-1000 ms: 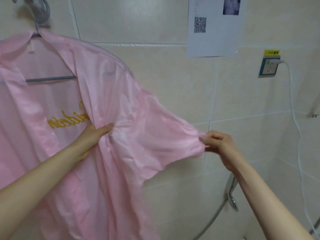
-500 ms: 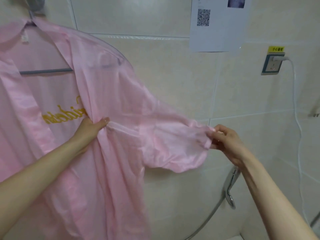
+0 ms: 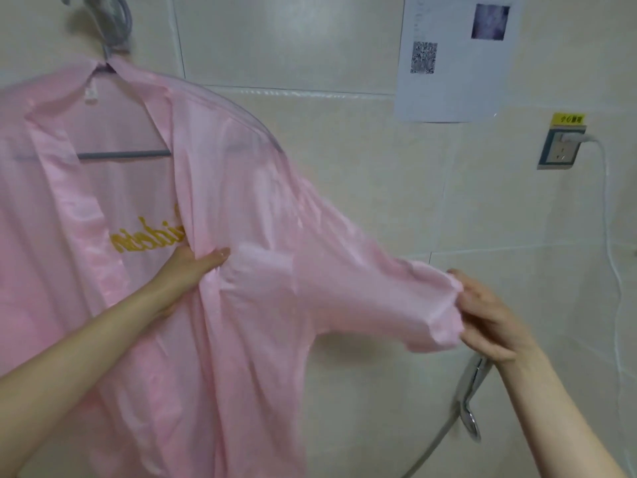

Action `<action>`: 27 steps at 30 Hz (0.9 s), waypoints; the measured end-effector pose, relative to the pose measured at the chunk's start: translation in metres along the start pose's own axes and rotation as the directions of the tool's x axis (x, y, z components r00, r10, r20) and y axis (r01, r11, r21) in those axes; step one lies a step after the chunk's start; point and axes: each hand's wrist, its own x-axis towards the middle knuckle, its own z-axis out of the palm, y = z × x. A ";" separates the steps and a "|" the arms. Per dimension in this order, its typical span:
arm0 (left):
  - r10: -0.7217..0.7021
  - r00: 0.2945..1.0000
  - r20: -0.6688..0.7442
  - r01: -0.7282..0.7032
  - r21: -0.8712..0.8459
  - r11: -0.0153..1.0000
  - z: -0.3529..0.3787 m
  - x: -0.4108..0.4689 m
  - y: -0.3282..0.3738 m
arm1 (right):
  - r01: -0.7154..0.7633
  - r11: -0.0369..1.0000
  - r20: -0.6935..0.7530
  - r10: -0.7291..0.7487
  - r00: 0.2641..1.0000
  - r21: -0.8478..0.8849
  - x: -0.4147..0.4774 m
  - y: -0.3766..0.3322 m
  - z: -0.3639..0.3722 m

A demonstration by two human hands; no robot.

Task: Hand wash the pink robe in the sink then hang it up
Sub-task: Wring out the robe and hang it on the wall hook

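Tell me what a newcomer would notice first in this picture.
A pink robe on a grey hanger fills the left half, gold lettering showing inside. The left hand grips its fabric mid-frame while the right hand pinches the sleeve cuff, stretched out to the right.

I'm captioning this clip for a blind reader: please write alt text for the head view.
A pink satin robe hangs on a grey hanger against a beige tiled wall; the left hand grips its front edge while the right hand pinches the sleeve cuff, stretching the sleeve out sideways. A chrome shower head hangs below.
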 end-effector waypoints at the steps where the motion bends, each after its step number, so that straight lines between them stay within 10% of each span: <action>1: 0.010 1.000 0.019 -0.011 0.025 1.000 -0.002 -0.001 0.001 | -0.023 1.000 0.005 0.023 1.000 0.012 0.001 -0.001 0.001; 4: 0.034 0.998 0.059 -0.039 0.088 0.995 -0.008 -0.004 0.004 | -0.061 0.949 -0.193 -0.001 0.981 -0.311 0.004 -0.002 0.004; 8: 0.014 0.998 0.054 -0.018 0.074 0.997 -0.021 -0.012 0.003 | 0.015 1.000 0.001 -0.015 1.000 -0.008 -0.008 -0.007 0.015; 11: -0.039 0.997 0.063 0.039 0.014 0.999 -0.028 -0.013 0.002 | -0.053 0.946 -0.174 -0.004 0.985 -0.321 0.000 0.000 0.008; 14: -0.006 1.000 0.008 0.005 0.147 0.989 -0.036 -0.016 -0.002 | 0.003 0.979 -0.115 -0.027 0.993 -0.202 0.003 0.003 -0.004; 20: -0.234 0.806 0.544 0.247 0.051 0.968 -0.053 -0.046 0.017 | 0.030 0.969 -0.312 -0.108 0.944 -0.245 0.016 0.006 -0.009; 22: -0.260 0.858 0.443 0.248 0.086 0.965 -0.053 -0.041 0.016 | 0.050 0.984 -0.334 -0.106 0.936 -0.172 0.021 0.012 -0.014; 25: -0.122 0.991 0.059 0.065 0.584 0.809 -0.048 -0.037 0.001 | 0.064 0.974 -0.304 -0.131 0.944 -0.219 0.022 0.016 -0.008; 27: -0.192 0.949 0.251 0.096 0.351 0.931 -0.047 -0.047 0.009 | 0.010 0.931 -0.245 -0.107 0.964 -0.365 0.025 0.018 -0.007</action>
